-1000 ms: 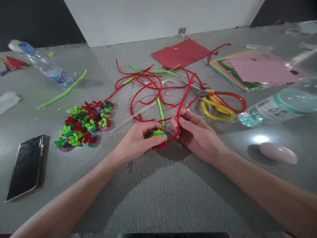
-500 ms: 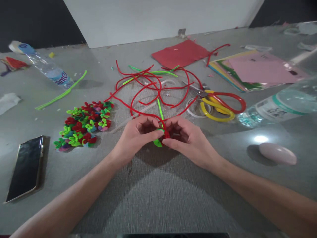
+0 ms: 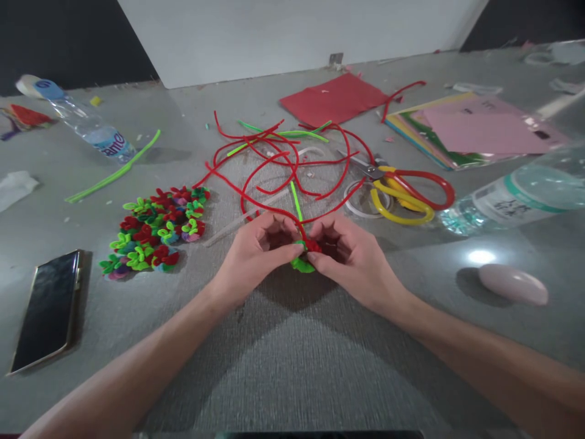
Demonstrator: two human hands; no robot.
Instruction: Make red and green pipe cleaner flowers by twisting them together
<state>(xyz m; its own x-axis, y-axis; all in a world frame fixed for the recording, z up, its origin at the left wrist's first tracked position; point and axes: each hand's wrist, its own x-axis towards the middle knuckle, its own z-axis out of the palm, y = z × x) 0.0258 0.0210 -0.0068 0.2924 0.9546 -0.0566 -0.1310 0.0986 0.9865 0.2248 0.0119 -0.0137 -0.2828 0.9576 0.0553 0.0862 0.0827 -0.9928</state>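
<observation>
Near the middle of the grey table, my left hand [image 3: 262, 247] pinches the green part of a small red and green pipe-cleaner piece [image 3: 302, 264]. From the other side, my right hand [image 3: 345, 253] grips its red part between thumb and fingers. A long red stem [image 3: 269, 206] runs from the piece up and to the left, and a green stem [image 3: 297, 201] points away from me. Beyond my hands lies a loose tangle of red pipe cleaners [image 3: 292, 160] with a few green ones. Several finished-looking red and green pieces [image 3: 145, 235] are grouped to the left.
Scissors [image 3: 402, 192] with red and yellow handles lie right of the tangle. Farther right are a large bottle [image 3: 512, 198], a pale mouse [image 3: 512, 283] and coloured papers [image 3: 489, 125]. Red sheet [image 3: 333, 99] at the back; phone [image 3: 46, 310] and small bottle [image 3: 98, 131] at left.
The held piece has turned and shifted slightly right, showing more of its green part below the fingers. The red stem's far end has moved a little. Both hands keep their grip.
</observation>
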